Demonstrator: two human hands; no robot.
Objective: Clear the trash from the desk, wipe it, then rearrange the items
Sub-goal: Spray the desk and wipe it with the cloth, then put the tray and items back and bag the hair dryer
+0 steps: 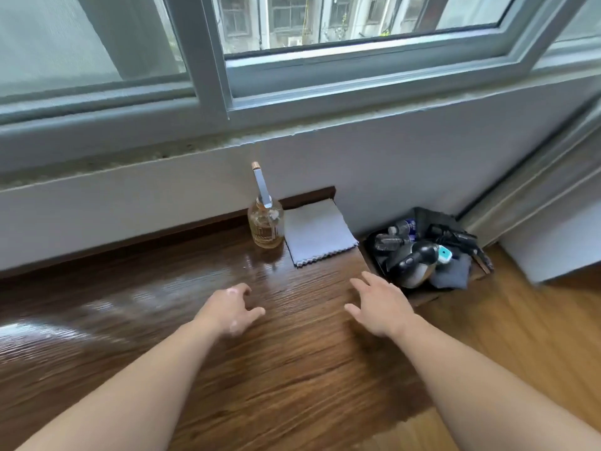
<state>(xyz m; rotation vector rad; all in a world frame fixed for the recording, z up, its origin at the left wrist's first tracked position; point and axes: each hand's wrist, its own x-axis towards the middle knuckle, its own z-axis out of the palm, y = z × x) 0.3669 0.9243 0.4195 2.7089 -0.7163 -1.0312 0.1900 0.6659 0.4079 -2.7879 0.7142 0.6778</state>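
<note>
Since the folded cloth (320, 231) lies flat just right of the bottle (265, 224), at the desk's (260, 369) far corner beyond both hands, the right hand (379, 307) is nearer than the left hand (227, 310); both are relaxed and hold nothing.

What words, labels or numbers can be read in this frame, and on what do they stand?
Nothing here is legible.
Glass bottle: no readable label.
Plastic bottles in the bin: blue labels, too blurred to read.
White and teal gadget in the bin: any marking is too small to read.
</note>
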